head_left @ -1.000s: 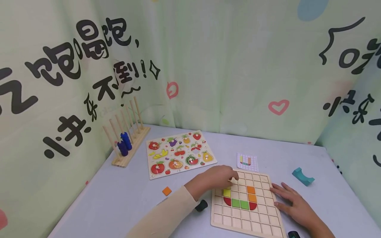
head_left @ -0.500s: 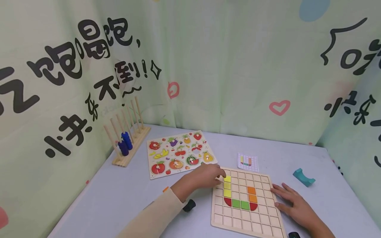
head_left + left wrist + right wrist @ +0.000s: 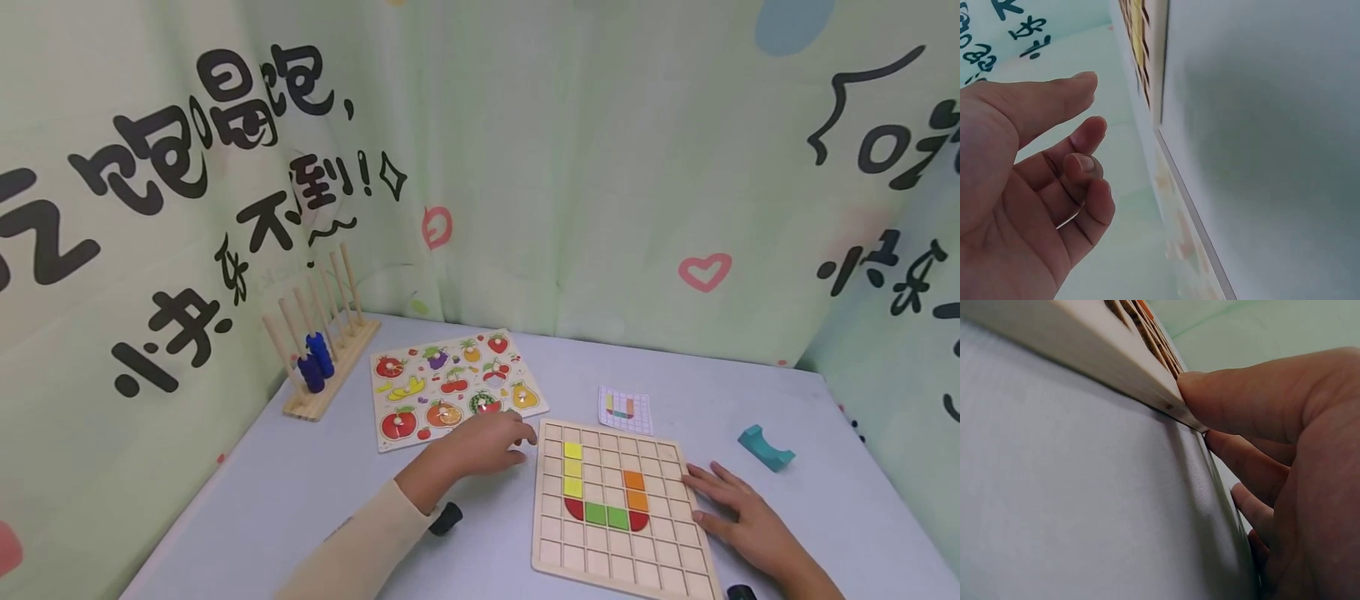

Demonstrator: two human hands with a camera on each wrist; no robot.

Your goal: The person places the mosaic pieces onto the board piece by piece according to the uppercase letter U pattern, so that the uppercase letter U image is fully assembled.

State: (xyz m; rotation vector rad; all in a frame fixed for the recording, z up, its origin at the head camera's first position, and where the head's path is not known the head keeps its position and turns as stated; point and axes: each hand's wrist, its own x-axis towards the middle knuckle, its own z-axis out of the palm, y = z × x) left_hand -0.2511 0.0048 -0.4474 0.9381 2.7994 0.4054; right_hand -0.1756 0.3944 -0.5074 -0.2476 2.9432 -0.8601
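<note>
A wooden grid board (image 3: pixel 551 552) lies on the table in the head view. Set in it is a U shape: a column of yellow squares (image 3: pixel 573 468), green squares (image 3: pixel 606 516), red rounded corner pieces (image 3: pixel 573 507) and orange squares (image 3: pixel 635 490). My left hand (image 3: pixel 480 443) hovers just off the board's left edge, beside the fruit puzzle. In the left wrist view that hand (image 3: pixel 1041 169) holds nothing, thumb apart from loosely bent fingers. My right hand (image 3: pixel 738 518) rests at the board's right edge. Its thumb (image 3: pixel 1229 403) touches the edge in the right wrist view.
A pattern card (image 3: pixel 625 409) lies behind the board. The fruit puzzle (image 3: pixel 450 387) sits to the back left, near a peg rack (image 3: pixel 330 383) with blue pieces. A teal arched block (image 3: pixel 766 447) is at right. The curtain (image 3: pixel 600 167) stands behind the table.
My left hand has moved left, off the grid board, uncovering the yellow column. The left forearm now covers the loose orange square. My right hand stays at the board's edge.
</note>
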